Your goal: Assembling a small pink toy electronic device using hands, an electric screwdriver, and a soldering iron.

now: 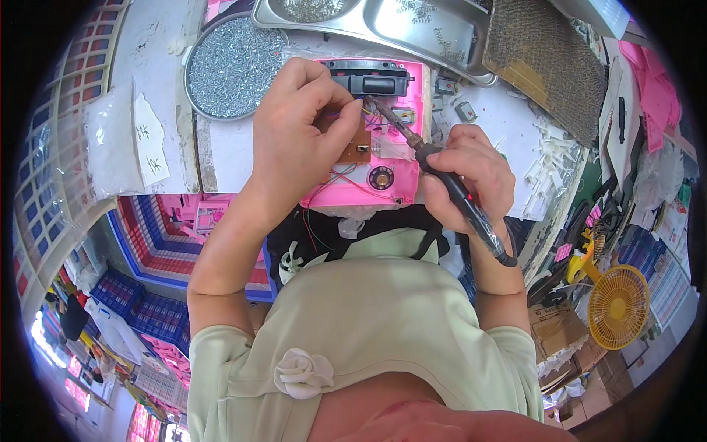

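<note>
A pink plastic housing (425, 96) lies before me, fitted with a black module, a small round speaker (381, 177), thin coloured wires and a brown circuit board (358, 152). Over its left side, my left hand (305, 110) is closed in a pinch on a thin wire (362, 108), mostly covered by the fingers. My right hand (471, 173) grips the black handle of a soldering iron (458, 193), tilted up to the left. Its tip (370, 102) reaches in beside the left fingertips, just below the black module. Whether tip and wire touch is too small to tell.
A round metal pan (188, 85) full of small screws stands at the back left. Behind the housing is a steel compartment tray (353, 29) with small metal parts. To the right lie white plastic pieces (549, 166) and a brown textured board (545, 66). A yellow fan (618, 306) is lower right.
</note>
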`<state>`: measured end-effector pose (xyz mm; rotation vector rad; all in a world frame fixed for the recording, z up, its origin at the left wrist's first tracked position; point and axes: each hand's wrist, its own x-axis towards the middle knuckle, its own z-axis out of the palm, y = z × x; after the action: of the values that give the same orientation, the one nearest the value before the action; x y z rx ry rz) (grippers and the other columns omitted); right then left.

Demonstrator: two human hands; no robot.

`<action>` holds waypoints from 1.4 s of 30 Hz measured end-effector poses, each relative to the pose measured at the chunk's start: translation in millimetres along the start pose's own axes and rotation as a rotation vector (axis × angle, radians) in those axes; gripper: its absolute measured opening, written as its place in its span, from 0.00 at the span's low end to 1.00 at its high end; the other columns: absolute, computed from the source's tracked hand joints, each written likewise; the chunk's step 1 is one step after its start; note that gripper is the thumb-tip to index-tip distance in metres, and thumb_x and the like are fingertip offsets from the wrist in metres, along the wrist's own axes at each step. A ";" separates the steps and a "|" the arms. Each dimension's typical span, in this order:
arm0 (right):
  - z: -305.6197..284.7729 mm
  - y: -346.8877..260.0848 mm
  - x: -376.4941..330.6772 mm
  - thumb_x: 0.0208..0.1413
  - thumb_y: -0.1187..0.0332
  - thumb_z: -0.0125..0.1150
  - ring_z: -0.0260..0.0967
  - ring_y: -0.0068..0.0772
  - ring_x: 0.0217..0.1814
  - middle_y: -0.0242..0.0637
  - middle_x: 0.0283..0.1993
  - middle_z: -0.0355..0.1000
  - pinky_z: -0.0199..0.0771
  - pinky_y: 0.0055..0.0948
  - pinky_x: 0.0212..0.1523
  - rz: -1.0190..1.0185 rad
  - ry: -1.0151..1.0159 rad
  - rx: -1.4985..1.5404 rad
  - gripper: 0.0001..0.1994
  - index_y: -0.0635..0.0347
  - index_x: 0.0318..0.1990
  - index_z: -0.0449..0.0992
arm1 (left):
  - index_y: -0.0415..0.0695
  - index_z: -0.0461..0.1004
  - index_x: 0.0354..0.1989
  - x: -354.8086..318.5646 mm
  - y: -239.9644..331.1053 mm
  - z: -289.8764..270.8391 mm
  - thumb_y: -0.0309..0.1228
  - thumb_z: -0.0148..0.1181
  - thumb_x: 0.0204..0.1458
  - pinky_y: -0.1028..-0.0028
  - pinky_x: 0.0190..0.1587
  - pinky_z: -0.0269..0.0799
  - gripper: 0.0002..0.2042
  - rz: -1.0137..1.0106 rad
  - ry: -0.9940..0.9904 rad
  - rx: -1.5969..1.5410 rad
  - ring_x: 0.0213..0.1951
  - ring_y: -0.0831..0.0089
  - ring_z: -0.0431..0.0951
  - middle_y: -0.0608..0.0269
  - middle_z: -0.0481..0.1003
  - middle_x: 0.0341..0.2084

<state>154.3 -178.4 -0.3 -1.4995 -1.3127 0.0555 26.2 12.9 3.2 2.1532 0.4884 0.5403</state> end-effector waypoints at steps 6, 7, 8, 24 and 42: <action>3.3 0.8 0.8 0.40 0.77 0.71 0.64 0.34 0.19 0.31 0.19 0.67 0.74 0.35 0.36 -0.030 0.015 -0.028 0.14 0.59 0.38 0.78 | 0.38 0.78 0.29 -2.2 -3.9 2.9 0.21 0.70 0.49 0.79 0.26 0.60 0.05 0.003 0.016 -0.064 0.25 0.81 0.65 0.67 0.67 0.30; 3.6 0.0 1.4 0.39 0.77 0.71 0.64 0.34 0.20 0.31 0.19 0.67 0.74 0.35 0.36 -0.035 0.017 -0.042 0.14 0.59 0.37 0.78 | 0.37 0.78 0.29 -2.2 -4.2 3.0 0.21 0.69 0.49 0.79 0.26 0.60 0.05 0.005 0.016 -0.059 0.25 0.81 0.65 0.67 0.67 0.30; 2.5 -1.7 3.0 0.38 0.77 0.71 0.64 0.34 0.20 0.31 0.19 0.67 0.74 0.35 0.36 -0.032 -0.019 -0.076 0.13 0.59 0.36 0.79 | 0.37 0.78 0.29 -1.8 -4.6 3.2 0.21 0.69 0.49 0.79 0.26 0.60 0.05 0.007 0.014 -0.055 0.25 0.81 0.65 0.67 0.67 0.30; -3.3 5.2 3.9 0.39 0.77 0.69 0.64 0.37 0.20 0.32 0.21 0.69 0.72 0.34 0.34 -0.009 -0.053 -0.035 0.15 0.58 0.38 0.78 | 0.36 0.76 0.27 -0.5 1.6 3.1 0.21 0.69 0.47 0.74 0.27 0.75 0.06 -0.030 0.009 -0.012 0.25 0.74 0.76 0.61 0.70 0.31; -1.0 7.4 5.7 0.37 0.77 0.69 0.63 0.38 0.21 0.32 0.19 0.65 0.68 0.33 0.31 0.015 -0.073 -0.032 0.15 0.57 0.37 0.79 | 0.39 0.77 0.27 -1.1 -5.2 6.4 0.23 0.71 0.43 0.71 0.28 0.75 0.07 0.040 0.067 0.053 0.27 0.69 0.76 0.61 0.70 0.31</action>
<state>162.1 -173.4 -1.9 -1.5472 -1.3663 0.0998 28.0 11.1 -4.7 2.2053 0.5024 0.6293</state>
